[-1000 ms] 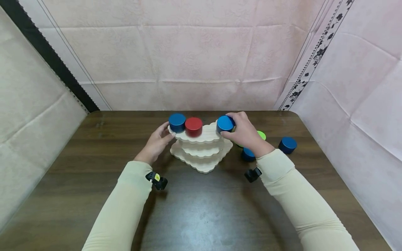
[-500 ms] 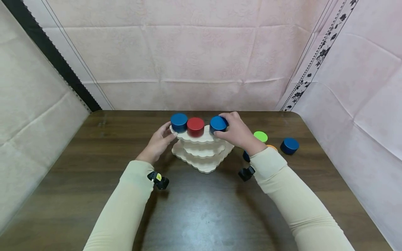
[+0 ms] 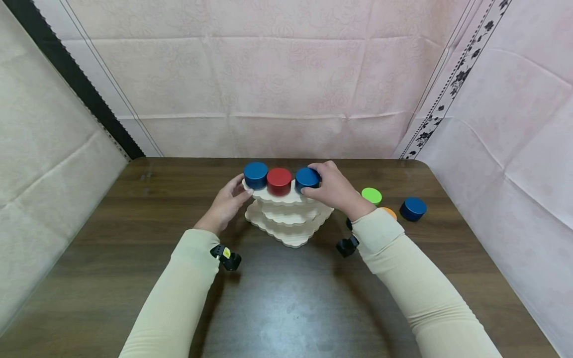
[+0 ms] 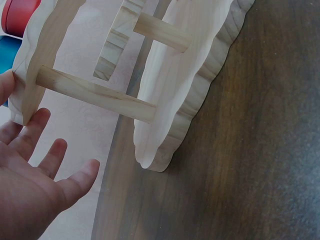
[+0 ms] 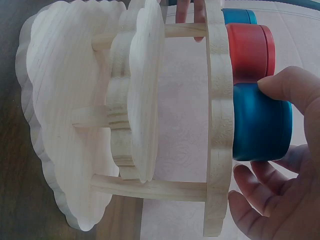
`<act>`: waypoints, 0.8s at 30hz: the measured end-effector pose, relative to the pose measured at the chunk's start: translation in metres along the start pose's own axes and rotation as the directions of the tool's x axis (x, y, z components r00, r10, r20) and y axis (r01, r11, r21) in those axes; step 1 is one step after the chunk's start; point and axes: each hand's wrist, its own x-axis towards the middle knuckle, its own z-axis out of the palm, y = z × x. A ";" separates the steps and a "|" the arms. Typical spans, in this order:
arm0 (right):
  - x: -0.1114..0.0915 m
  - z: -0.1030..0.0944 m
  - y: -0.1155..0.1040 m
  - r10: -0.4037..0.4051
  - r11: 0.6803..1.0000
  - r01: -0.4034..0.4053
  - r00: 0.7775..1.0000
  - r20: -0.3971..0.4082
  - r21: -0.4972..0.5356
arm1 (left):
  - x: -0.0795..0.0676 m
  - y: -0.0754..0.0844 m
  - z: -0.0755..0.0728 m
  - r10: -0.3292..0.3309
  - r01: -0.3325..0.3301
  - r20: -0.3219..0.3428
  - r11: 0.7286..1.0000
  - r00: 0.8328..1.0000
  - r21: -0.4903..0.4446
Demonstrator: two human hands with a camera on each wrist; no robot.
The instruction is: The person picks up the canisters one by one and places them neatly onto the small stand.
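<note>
A pale wooden three-tier stand (image 3: 293, 234) with scalloped edges rests on the table. Along its top tier a blue round tin (image 3: 255, 175), a red round tin (image 3: 279, 182) and a second blue tin (image 3: 307, 180) stand in a row. My right hand (image 3: 333, 189) grips the second blue tin, thumb on one side and fingers on the other; in the right wrist view this tin (image 5: 261, 122) sits against the board, close to the red tin (image 5: 249, 52). At the left end, my left hand (image 3: 223, 206) pinches the top tier's edge (image 4: 25, 107), its other fingers spread.
Right of the stand are a lime-green tin (image 3: 371, 195), an orange tin (image 3: 388, 213) mostly behind the right sleeve, and a blue tin (image 3: 413, 209). Another dark blue tin (image 3: 348, 223) barely shows beside the cuff. A pale cloth wall (image 3: 286, 99) rises behind the table.
My right hand has moved left with the blue tin, bringing it closer to the red one on the top tier. The left hand stays at the tier's edge. More of the green and orange tins shows.
</note>
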 end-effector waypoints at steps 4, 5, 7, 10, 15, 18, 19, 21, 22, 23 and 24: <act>0.001 0.001 0.001 -0.008 1.000 0.007 1.000 -0.011 -0.018 | 0.001 0.000 0.000 -0.001 0.001 0.002 1.000 1.000 -0.004; 0.001 0.002 0.002 -0.010 1.000 0.010 1.000 -0.015 -0.022 | 0.001 0.000 0.001 0.000 0.000 0.002 1.000 1.000 -0.004; 0.000 0.002 0.002 -0.017 0.999 0.016 1.000 -0.024 -0.030 | 0.001 -0.001 0.001 0.000 0.000 0.002 1.000 1.000 -0.007; -0.005 0.002 0.003 -0.024 0.998 0.021 0.999 -0.044 -0.056 | 0.001 -0.002 0.001 0.001 -0.001 0.004 1.000 1.000 -0.005; -0.014 -0.001 0.003 -0.051 0.989 0.038 0.995 -0.091 -0.141 | 0.001 -0.002 0.000 0.003 -0.003 0.003 1.000 1.000 0.001; -0.020 -0.003 0.006 -0.084 0.981 0.061 0.989 -0.123 -0.185 | 0.001 -0.002 0.001 0.005 -0.005 0.000 1.000 1.000 0.000; -0.022 -0.004 0.008 -0.095 0.979 0.068 0.986 -0.133 -0.194 | 0.001 -0.001 0.000 0.007 -0.007 0.000 1.000 1.000 0.000; -0.026 -0.006 0.012 -0.110 0.975 0.076 0.982 -0.155 -0.209 | 0.001 -0.001 0.001 0.011 -0.011 -0.002 1.000 1.000 0.000; -0.028 -0.006 0.014 -0.118 0.974 0.082 0.979 -0.164 -0.213 | 0.001 -0.001 0.001 0.012 -0.012 -0.003 1.000 1.000 0.000; -0.030 -0.007 0.017 -0.127 0.972 0.088 0.977 -0.173 -0.216 | 0.001 -0.001 0.001 0.014 -0.014 -0.002 1.000 1.000 0.001; -0.033 -0.008 0.019 -0.133 0.971 0.092 0.975 -0.178 -0.221 | 0.001 -0.001 0.001 0.014 -0.014 -0.001 1.000 1.000 0.003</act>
